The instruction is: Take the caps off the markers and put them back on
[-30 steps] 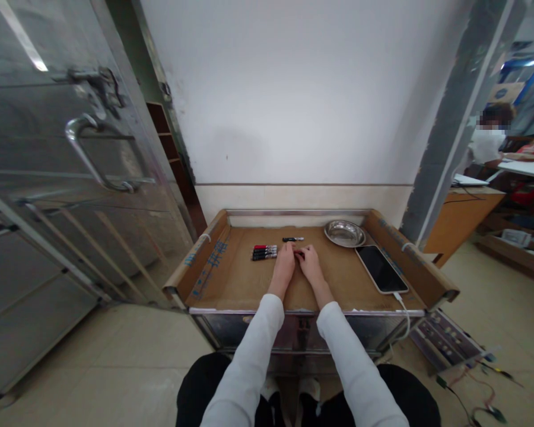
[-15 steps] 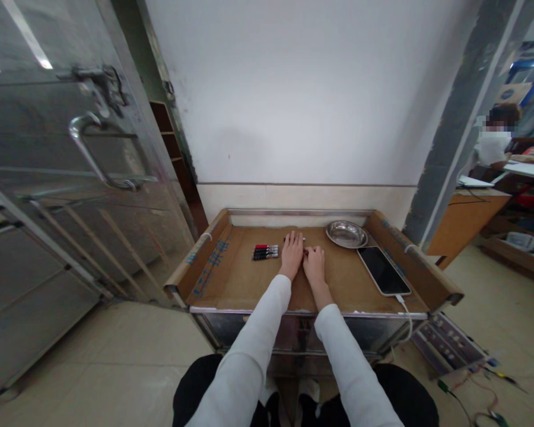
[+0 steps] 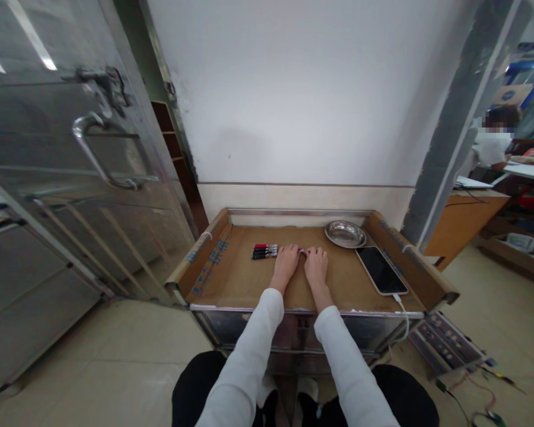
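Observation:
Several markers (image 3: 264, 252), one with a red end above black-ended ones, lie side by side on the cardboard, left of my hands. My left hand (image 3: 287, 262) is closed with its fingers curled down on a marker (image 3: 302, 251), most of which is hidden. Just to its right, my right hand (image 3: 315, 264) grips the other end of what shows in the small gap between the hands. I cannot tell whether more than one marker is under the fingers.
A cardboard-lined tray table (image 3: 235, 284) has raised sides. A steel bowl (image 3: 345, 235) and a phone (image 3: 381, 270) with a white cable (image 3: 403, 308) are at its right. A metal door (image 3: 129, 136) stands left; a person (image 3: 492, 145) sits far right.
My left hand reached forward over the lone black marker behind the hands, then came back toward me. That marker is gone from its spot at the back. My right hand stayed nearly in place.

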`<state>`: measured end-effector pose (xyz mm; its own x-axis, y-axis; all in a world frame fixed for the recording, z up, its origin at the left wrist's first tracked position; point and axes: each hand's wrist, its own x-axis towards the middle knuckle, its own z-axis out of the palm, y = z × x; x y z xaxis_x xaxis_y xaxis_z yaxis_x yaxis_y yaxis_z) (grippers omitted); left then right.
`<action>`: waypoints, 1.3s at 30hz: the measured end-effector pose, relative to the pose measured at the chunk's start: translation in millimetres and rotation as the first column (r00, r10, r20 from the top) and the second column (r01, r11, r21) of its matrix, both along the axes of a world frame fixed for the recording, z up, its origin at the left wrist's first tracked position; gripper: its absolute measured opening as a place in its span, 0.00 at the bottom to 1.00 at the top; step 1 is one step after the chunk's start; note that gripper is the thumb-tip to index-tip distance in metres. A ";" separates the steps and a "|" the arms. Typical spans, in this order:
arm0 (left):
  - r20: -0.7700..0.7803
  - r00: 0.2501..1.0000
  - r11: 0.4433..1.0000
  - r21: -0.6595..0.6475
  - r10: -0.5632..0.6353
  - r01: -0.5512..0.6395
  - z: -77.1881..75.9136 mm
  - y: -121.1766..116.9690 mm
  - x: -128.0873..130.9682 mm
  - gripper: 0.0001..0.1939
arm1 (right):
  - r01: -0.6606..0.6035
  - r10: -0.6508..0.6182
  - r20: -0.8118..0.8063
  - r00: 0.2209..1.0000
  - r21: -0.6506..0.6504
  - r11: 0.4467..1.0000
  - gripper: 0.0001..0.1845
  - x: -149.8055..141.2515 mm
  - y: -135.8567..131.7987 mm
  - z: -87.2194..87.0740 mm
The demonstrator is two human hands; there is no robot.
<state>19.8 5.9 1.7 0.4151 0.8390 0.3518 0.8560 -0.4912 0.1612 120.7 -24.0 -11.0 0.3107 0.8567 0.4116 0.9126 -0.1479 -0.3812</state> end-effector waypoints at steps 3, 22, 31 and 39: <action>0.022 1.000 1.000 0.015 0.012 -0.012 0.1 -2.3 -1.3 0.10 | -0.008 0.008 -0.008 1.000 0.018 1.000 0.17 -0.4 -1.9 0.0; 0.146 0.989 0.994 0.098 0.037 -0.052 -0.7 -24.1 -8.5 0.13 | -0.062 0.101 -0.200 0.975 0.193 0.979 0.12 8.2 0.1 -13.1; 0.155 0.988 0.991 0.133 0.010 -0.030 -4.0 -22.9 -8.1 0.13 | -0.146 0.330 -0.404 0.853 0.422 0.895 0.11 7.9 5.5 -11.5; 0.156 0.987 0.988 0.157 -0.026 0.002 -6.2 -23.0 -8.6 0.13 | -0.101 0.315 -0.459 0.831 0.432 0.896 0.13 9.1 5.1 -9.8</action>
